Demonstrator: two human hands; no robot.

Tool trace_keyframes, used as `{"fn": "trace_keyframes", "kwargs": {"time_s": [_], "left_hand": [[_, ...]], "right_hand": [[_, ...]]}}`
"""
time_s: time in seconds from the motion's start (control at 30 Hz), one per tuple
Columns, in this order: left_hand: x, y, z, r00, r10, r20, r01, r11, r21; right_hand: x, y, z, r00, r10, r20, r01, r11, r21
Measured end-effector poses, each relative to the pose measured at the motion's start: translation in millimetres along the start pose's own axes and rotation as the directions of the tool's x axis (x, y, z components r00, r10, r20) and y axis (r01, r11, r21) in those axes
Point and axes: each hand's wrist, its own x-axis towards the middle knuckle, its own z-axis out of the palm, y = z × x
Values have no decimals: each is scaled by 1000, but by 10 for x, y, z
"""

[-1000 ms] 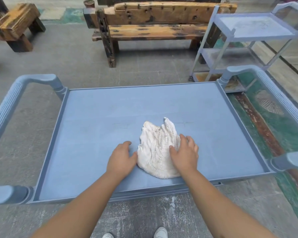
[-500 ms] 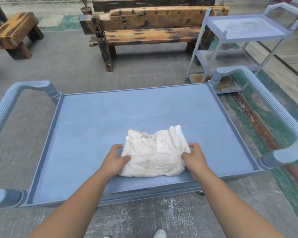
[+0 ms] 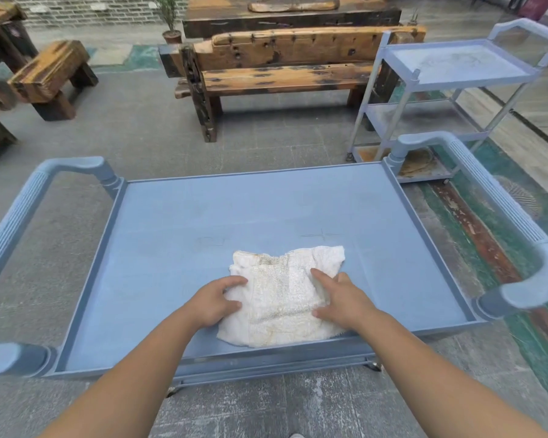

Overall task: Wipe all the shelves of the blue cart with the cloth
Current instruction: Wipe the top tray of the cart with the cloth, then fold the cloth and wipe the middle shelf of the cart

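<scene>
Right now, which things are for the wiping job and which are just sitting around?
For the job:
white cloth
blue cart, top shelf
left hand, gripping the cloth's edge
right hand, resting on the cloth

Just sitting around:
second cart
wooden bench
wooden stool
potted plant

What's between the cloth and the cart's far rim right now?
Nothing: in the head view, only bare blue shelf runs from the cloth to the far rim, with faint scratch marks on it.
</scene>
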Motion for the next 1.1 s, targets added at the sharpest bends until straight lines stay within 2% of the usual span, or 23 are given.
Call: {"fn": "trace_keyframes", "kwargs": {"time_s": [0.13, 0.23, 0.33, 0.4, 0.5, 0.63, 0.67, 0.73, 0.8, 0.83, 0.93, 1.0, 1.1], "left_hand": [[-30, -58, 3, 999, 38, -34, -36, 998, 52], [-39, -65, -28, 1000, 24, -15, -20, 982, 187], [-37, -29, -36, 999, 34, 3, -32, 912, 409], [-50, 18, -16, 998, 64, -30, -41, 873, 487], [-111, 99, -3, 972, 219, -89, -118, 778, 617], [-276, 126, -45, 919, 345, -192, -131, 726, 675], [-309, 118, -53, 899, 379, -220, -148, 735, 662], [-387, 127, -64, 864, 420, -278, -202, 795, 571], [-471, 178, -72, 858, 382, -344, -258, 899, 354], [-524, 202, -78, 866, 339, -367, -271, 936, 226], [-723, 261, -99, 898, 206, -390, -271, 956, -117], [-830, 267, -114, 882, 176, -438, -292, 933, -213], [-1000, 231, -106, 846, 181, -502, -352, 896, -270]], "right_hand": [[32, -44, 12, 998, -33, 62, 36, 998, -53], [21, -106, 59, 990, -72, 122, 88, 988, -130], [-15, -164, 76, 993, -107, 39, 113, 974, -198], [-50, -185, 50, 989, -137, -46, 122, 962, -245], [-88, -134, -30, 978, -138, -155, 98, 965, -243], [-160, -17, -214, 946, -250, -206, 211, 958, -196], [-185, -15, -256, 945, -252, -207, 226, 964, -140], [-277, -71, -333, 959, -163, -233, 198, 970, 139], [-363, -146, -365, 964, -30, -264, 157, 867, 474], [-404, -178, -371, 959, 6, -282, 164, 802, 574], [-519, -277, -337, 954, 43, -297, 215, 592, 777], [-584, -351, -299, 960, 48, -276, 220, 478, 851], [-703, -463, -202, 988, -12, -157, 153, 309, 939]]}}
